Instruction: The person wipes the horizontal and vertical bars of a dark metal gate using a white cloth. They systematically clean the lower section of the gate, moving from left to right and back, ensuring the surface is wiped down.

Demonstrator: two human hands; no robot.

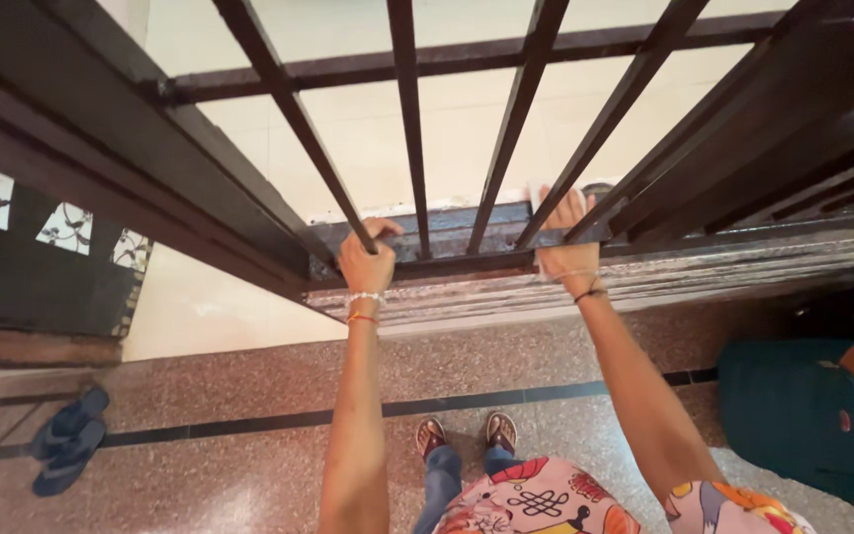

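I look down at a dark metal window grille (407,148) with several slanted bars above a stone sill (644,277). My left hand (368,259) is closed around the base of one bar. My right hand (567,237) presses a whitish cloth (538,194) against the lower rail of the grille (457,242), with fingers curled over the cloth. Both arms reach up from my body; bangles and a thread sit on the left wrist, a thin band on the right.
A pair of blue slippers (69,438) lies on the speckled floor at left. A teal bag with orange patches (811,415) stands at right. My sandalled feet (467,433) are below the sill. A dark patterned door panel (42,257) is at far left.
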